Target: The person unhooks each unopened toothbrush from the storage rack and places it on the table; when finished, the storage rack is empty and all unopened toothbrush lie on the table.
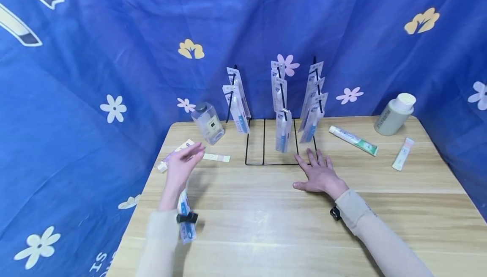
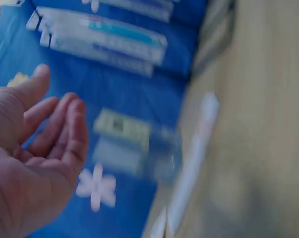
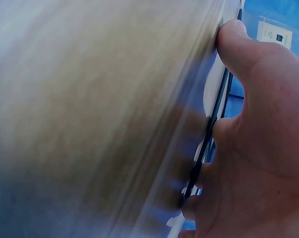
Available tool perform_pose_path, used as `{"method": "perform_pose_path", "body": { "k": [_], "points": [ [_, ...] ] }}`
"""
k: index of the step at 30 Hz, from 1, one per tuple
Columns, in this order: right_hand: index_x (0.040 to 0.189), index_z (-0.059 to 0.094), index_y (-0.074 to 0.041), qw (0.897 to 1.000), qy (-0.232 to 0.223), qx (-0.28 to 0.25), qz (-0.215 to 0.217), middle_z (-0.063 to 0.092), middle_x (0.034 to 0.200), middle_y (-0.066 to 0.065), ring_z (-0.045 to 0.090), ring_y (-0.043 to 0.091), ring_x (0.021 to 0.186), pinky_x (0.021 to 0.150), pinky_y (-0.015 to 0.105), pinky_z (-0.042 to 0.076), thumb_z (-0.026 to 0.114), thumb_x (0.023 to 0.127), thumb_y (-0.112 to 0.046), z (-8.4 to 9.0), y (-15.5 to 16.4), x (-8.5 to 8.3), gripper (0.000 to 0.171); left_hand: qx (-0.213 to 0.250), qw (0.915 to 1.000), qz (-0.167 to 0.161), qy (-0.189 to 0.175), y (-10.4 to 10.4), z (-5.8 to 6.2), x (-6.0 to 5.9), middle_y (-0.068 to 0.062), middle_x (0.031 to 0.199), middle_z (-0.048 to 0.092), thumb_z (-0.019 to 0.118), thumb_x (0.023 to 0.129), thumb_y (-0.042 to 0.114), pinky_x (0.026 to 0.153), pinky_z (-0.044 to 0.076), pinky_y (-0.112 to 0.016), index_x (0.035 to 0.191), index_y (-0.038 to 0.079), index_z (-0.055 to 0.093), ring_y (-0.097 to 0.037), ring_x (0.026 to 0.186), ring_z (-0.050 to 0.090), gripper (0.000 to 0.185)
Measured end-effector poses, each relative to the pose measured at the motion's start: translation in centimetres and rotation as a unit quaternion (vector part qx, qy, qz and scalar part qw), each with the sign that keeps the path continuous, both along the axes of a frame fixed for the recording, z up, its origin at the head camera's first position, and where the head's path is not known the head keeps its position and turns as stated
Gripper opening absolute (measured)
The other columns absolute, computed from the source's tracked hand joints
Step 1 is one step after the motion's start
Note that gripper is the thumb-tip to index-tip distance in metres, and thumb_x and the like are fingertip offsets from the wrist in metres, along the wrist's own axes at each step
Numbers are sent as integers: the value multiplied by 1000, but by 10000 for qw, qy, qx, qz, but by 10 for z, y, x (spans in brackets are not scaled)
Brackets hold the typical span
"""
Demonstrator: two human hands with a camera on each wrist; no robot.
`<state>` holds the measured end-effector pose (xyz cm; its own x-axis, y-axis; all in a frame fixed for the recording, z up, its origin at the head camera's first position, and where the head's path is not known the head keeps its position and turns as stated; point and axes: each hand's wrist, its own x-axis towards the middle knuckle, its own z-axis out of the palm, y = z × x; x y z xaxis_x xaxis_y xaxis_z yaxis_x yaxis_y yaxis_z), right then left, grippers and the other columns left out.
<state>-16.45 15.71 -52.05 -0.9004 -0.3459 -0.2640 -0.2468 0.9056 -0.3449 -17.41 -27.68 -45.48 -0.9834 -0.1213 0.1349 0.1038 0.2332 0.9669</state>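
Fingers [image 1: 192,152] of the left hand [image 1: 181,165] are held loosely spread, empty, just over a slim tube [image 1: 176,151] lying left-to-right on the bench [image 1: 266,226]. The right hand [image 1: 318,173] is pressed flat, far off to the right, against the wire rack [image 1: 266,141].

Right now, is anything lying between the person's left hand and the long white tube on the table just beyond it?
Nothing visible does. The left hand hovers open just over the near end of the long white tube, with only bare table around it. The clear square bottle stands farther back, off to the side, not in the way.
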Motion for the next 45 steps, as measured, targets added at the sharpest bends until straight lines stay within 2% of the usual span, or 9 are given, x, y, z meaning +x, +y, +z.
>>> {"method": "perform_pose_path", "body": {
  "k": [5, 9, 14, 19, 25, 31, 34, 37, 45],
  "points": [
    [165, 16, -24, 10000, 49, 72, -17, 1, 170, 24, -3, 54, 154, 121, 74, 1, 62, 89, -68, -2, -1, 1, 99, 332, 9971, -553, 412, 45, 16, -64, -15, 127, 71, 76, 88, 0, 91, 55, -15, 137, 1, 62, -4, 99, 70, 50],
    [165, 16, -24, 9999, 20, 95, -36, 1, 170, 24, -3, 53, 155, 121, 74, 2, 62, 89, -67, -2, -2, 0, 98, -41, 9956, -792, 498, 67, 28, -99, -13, 123, 73, 79, 87, 4, 71, 53, -14, 139, 5, 62, -6, 81, 63, 55],
    [165, 15, -24, 10000, -40, 62, -59, 1, 170, 24, -4, 52, 155, 121, 73, 1, 62, 90, -67, -1, -1, -1, 98, -505, 9909, -1108, 580, 82, 33, -119, 10, 86, 67, 81, 86, 10, 58, 43, -15, 113, -8, 73, -4, 70, 53, 33],
    [165, 15, -24, 9999, -69, 42, -84, -1, 171, 23, -5, 51, 155, 121, 72, 0, 62, 90, -67, -1, -2, -2, 98, -158, 9853, -1511, 781, 90, 31, -122, 19, 86, 69, 74, 91, 1, 69, 48, -13, 92, -20, 71, -1, 83, 60, 21],
    [165, 16, -24, 10000, 44, 5, -65, 0, 170, 24, -5, 52, 155, 121, 73, 1, 62, 89, -67, -2, -2, -2, 99, -276, 9847, -1514, 812, 95, 34, -101, 7, 83, 76, 72, 92, 1, 60, 46, -16, 95, -15, 74, -2, 73, 59, 17],
    [165, 15, -24, 10000, -7, 33, -61, -1, 170, 23, -5, 52, 155, 121, 73, 1, 62, 89, -68, -3, -1, -2, 99, -756, 9766, -1934, 561, 88, 33, -54, -24, 104, 76, 72, 94, 8, 69, 56, -21, 98, -9, 76, -6, 78, 68, 18],
    [165, 14, -25, 10000, -49, 18, -49, -2, 170, 23, -6, 52, 155, 121, 72, 0, 61, 90, -68, -5, -1, -2, 99, -870, 9773, -1895, 369, 76, 30, -23, -15, 84, 76, 70, 95, 7, 64, 54, -21, 94, -9, 76, -5, 70, 63, 18],
    [165, 14, -25, 10000, -60, -33, -44, -2, 170, 23, -7, 52, 155, 121, 72, -1, 61, 90, -68, -5, 1, -2, 99, -752, 9833, -1633, 295, 59, 27, 5, 3, 62, 57, 66, 96, 5, 51, 41, -19, 80, -9, 71, -3, 58, 48, 23],
    [165, 14, -25, 9999, -68, -92, -3, -3, 170, 23, -9, 52, 155, 121, 72, -1, 62, 89, -68, -4, -1, -2, 99, -535, 9870, -1394, 600, 25, 23, 50, 6, 55, 37, 63, 98, 0, 43, 26, -29, 64, 2, 56, -6, 51, 35, 34]
  ]
}}
